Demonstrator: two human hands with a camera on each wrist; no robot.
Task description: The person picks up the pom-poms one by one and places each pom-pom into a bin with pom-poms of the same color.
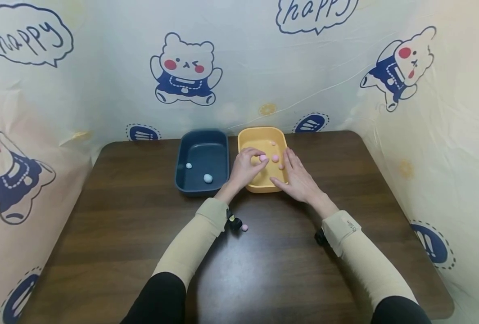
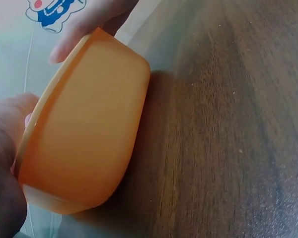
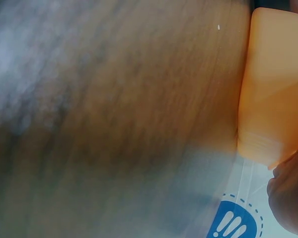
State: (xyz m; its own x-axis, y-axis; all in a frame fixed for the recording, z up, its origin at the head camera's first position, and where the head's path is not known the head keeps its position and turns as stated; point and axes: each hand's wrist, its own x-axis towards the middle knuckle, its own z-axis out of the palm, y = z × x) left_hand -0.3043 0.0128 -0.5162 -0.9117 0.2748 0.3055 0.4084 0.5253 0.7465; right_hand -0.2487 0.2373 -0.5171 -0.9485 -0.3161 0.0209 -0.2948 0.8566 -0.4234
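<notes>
Over the yellow container (image 1: 261,189), my left hand (image 1: 244,168) pinches a pink ball (image 1: 262,158) between thumb and fingers. My right hand (image 1: 300,181) lies along the container's right rim with its fingers extended. Inside the container are a larger pink ball (image 1: 275,158) and smaller pink pieces, one (image 1: 281,166) close to the right hand. In the left wrist view the container's outer wall (image 2: 89,119) hides most of what the left hand (image 2: 5,163) holds. Part of the right hand (image 3: 290,198) touches the container's edge in the right wrist view.
To the left of the yellow container stands a dark blue container (image 1: 202,192) with two pale blue balls, one larger (image 1: 208,178) and one smaller (image 1: 188,165). Another pink ball (image 1: 245,228) lies on the brown table (image 1: 272,270) beside the left wrist. A patterned cloth (image 1: 247,72) hangs behind.
</notes>
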